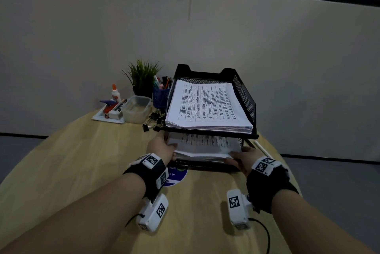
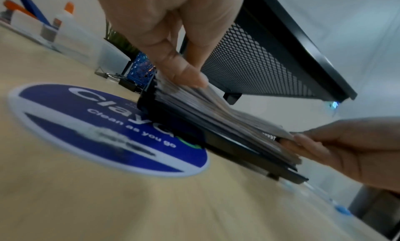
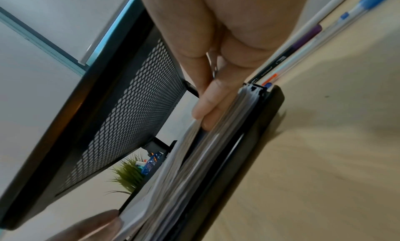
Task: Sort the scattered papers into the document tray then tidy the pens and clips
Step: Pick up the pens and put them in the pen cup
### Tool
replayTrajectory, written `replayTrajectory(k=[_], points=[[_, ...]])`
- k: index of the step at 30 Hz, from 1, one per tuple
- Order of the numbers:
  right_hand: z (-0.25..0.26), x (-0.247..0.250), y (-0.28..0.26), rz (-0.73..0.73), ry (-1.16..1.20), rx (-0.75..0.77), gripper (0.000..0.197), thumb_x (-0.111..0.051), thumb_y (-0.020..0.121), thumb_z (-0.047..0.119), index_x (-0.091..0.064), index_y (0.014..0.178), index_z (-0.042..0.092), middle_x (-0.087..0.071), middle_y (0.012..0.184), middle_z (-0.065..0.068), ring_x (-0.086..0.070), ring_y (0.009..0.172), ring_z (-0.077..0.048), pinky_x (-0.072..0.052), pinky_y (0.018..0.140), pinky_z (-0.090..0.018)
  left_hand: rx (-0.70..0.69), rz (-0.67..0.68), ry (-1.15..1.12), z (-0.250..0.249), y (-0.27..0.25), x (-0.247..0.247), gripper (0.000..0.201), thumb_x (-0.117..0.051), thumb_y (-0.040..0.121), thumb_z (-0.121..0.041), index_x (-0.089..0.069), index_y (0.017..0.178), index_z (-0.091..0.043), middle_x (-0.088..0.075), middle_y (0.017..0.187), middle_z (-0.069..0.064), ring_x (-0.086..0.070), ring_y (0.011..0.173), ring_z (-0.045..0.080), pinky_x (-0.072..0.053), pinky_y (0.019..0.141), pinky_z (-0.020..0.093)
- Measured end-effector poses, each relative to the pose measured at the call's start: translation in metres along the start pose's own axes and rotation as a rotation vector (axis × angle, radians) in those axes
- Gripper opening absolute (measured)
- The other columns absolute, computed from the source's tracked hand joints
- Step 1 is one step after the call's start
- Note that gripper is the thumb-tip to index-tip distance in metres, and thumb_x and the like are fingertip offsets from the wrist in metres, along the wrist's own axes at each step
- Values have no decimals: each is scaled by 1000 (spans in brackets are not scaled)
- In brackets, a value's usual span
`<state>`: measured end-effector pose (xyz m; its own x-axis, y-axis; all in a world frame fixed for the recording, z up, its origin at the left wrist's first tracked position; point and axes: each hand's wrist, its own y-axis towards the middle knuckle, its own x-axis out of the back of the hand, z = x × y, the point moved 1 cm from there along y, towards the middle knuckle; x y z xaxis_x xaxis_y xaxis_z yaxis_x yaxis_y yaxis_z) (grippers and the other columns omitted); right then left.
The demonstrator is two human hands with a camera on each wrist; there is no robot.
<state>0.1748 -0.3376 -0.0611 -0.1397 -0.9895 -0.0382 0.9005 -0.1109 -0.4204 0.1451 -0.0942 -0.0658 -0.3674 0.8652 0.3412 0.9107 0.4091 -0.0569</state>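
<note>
White printed papers [image 1: 203, 146] lie in the lower tier of the black mesh document tray [image 1: 244, 93]. The left hand [image 1: 161, 147] pinches their near left corner, thumb on top; the right hand [image 1: 244, 160] grips the near right corner, fingers curled around the stack's edge.

The head camera is looking forward and down from above the round pale wooden table [image 1: 86, 163], facing the black mesh two-tier document tray [image 1: 244, 97] near the far edge. The left wrist camera is sitting low, almost at the tabletop, looking up along the left hand [image 2: 164, 30] under the upper tier, very near. The right wrist camera is looking likewise along the right hand [image 3: 218, 44], tilted steeply. All three are sharing the white paper stack in the lower tier [image 1: 203, 146]; each wrist view is also catching the other hand.
</note>
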Motion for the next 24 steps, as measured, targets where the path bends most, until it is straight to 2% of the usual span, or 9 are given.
replayTrajectory(k=[2,5,10,12,14,16,19,22,24], points=[[0,-1,4,-6,-65,47,36,-58,85,-9,-49,120,-12,-58,109,-25,-60,81,-27,-58,75,-33,-56,-38,-15,-3,-1,2,21,-59,87,-2,-56,107,-8,-61,76,3,-62,52,22,-59,56,32],[0,0,6,-16,-283,52,20,-74,77,6,-60,90,0,-68,96,-16,-66,80,-25,-55,85,-40,-54,6,-6,2,-4,4,17,-61,87,-6,-64,104,-4,-66,80,7,-62,57,22,-59,62,34],[1,-3,0,-130,-410,33,26,-74,78,8,-49,73,2,-61,68,-19,-58,55,-28,-55,56,-37,-176,142,557,4,-9,8,43,-62,87,-38,-60,125,-18,-50,123,7,-60,100,22,-46,84,23],[-1,-2,-3,-167,-479,67,39,-79,69,18,-47,84,3,-63,75,-22,-63,61,-33,-56,65,-46,-170,165,618,1,-14,8,44,-55,91,-38,-55,131,-20,-42,129,11,-57,107,26,-42,87,21],[-10,4,6,-131,-573,91,50,-79,68,25,-42,97,10,-61,96,-19,-66,88,-35,-55,81,-48,-140,180,643,-3,-21,8,45,-51,93,-35,-50,135,-19,-38,131,14,-55,109,29,-43,91,23],[-1,1,-26,-129,-606,110,41,-75,71,23,-42,93,12,-62,100,-18,-65,89,-34,-55,82,-45,-118,199,688,-5,-31,8,44,-52,92,-33,-50,134,-20,-38,129,15,-53,111,31,-45,96,29],[1,5,-65,-95,-640,148,21,-66,82,18,-46,82,13,-65,88,-21,-62,68,-30,-53,62,-38,-109,209,713,-12,-55,12,36,-55,90,-29,-58,123,-18,-43,123,13,-51,111,31,-44,95,30],[-5,16,-93,-76,-731,137,16,-66,83,19,-53,74,13,-67,78,-14,-68,70,-30,-58,68,-41,-128,274,666,-19,-83,14,10,-58,86,-23,-65,92,-25,-55,103,5,-58,105,25,-46,82,27],[-9,25,-106,-54,-816,100,18,-65,84,20,-54,71,15,-65,73,-7,-68,72,-25,-58,74,-36,-120,330,624,-20,-103,13,11,-58,85,-20,-69,88,-21,-63,105,2,-60,102,22,-50,82,29]])
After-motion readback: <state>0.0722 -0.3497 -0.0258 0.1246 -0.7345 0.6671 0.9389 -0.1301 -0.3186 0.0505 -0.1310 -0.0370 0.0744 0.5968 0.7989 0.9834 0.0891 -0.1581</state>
